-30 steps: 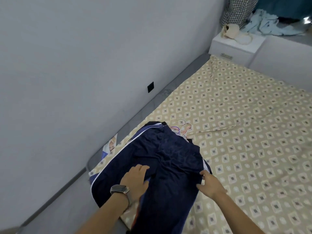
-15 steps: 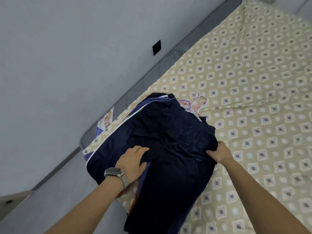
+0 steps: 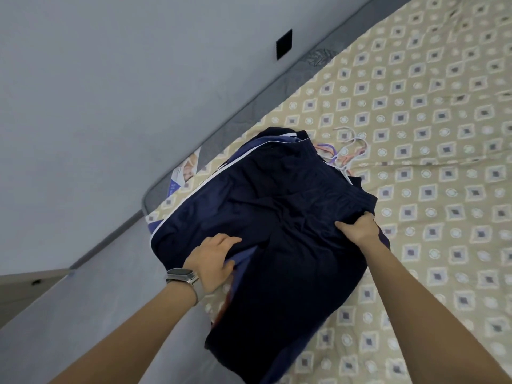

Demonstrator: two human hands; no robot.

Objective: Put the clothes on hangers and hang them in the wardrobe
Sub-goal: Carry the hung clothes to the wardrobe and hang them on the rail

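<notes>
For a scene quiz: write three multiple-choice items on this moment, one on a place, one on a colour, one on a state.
1. Where do the hangers lie?
A. On the bed, at the far edge of the clothes pile
B. In the left hand
C. On the floor

2. What colour is the top garment?
A. Red
B. Dark navy
C. White

3. What is the right hand doing?
A. Resting open on the bedsheet
B. Holding a hanger
C. Gripping a bunch of the garment's cloth

Answers:
1 A, the thin hangers poke out from behind the pile on the patterned bedsheet.
2 B, the cloth is dark navy, with a white stripe along its left edge.
3 C, its fingers curl into gathered cloth at the right edge, while the left hand holds the near edge.
</notes>
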